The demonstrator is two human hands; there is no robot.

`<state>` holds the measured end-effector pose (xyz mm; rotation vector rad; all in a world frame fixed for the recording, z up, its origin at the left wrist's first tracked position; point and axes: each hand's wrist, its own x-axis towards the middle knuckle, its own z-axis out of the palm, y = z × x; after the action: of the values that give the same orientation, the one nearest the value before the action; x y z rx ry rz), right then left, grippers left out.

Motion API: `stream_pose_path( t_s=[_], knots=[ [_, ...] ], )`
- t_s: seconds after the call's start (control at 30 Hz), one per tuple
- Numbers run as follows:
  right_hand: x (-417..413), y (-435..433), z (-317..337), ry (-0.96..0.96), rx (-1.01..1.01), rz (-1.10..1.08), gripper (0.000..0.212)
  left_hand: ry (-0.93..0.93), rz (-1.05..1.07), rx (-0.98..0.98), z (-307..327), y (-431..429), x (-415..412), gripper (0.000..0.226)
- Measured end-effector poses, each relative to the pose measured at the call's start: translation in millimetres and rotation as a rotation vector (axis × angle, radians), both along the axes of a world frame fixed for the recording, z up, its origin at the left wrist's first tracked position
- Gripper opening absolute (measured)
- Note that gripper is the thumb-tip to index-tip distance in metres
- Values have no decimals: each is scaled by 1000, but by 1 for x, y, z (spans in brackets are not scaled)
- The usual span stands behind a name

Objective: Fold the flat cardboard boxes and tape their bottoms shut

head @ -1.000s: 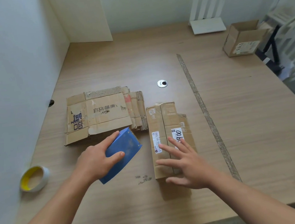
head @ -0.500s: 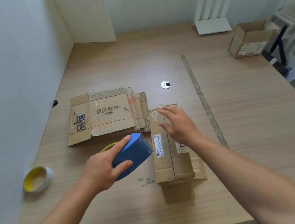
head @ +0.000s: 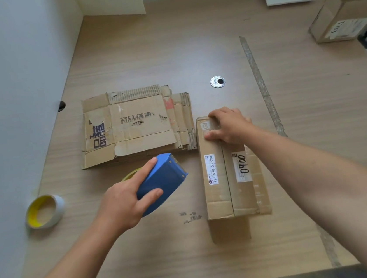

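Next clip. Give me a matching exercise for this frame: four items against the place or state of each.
Items:
1. blue tape dispenser
2. folded box
3. tape roll
4. flat cardboard stack

States:
A. lying near the wall
B. gripped by the left hand
C. lying flattened beside the folded box
D. held at its far end by the right hand

Pairs: 1-B, 2-D, 3-A, 4-C
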<state>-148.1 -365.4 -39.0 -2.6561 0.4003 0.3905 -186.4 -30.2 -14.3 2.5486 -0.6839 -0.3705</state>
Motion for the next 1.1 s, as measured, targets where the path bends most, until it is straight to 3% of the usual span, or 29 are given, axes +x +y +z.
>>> stream_pose_path(
  t_s=[0.23,0.47,0.7,0.9,1.1],
  knots=[
    [3,-5,-17,-55,98,-4,74,0,-11,7,-1,-5,7,65],
    [8,-8,1,95,56,89,79,-2,3,-48,7,-16,7,64],
    [-71,26,15,-217,-119,135,72,28,44,-54,9,-25,2,69],
    [-152,62,-4,-204,-198,208,77,36,82,-63,10,-30,-13,67],
    [-174,57,-37,-118,-179,203,80,-4,129,30,10,-46,-17,70]
  ],
)
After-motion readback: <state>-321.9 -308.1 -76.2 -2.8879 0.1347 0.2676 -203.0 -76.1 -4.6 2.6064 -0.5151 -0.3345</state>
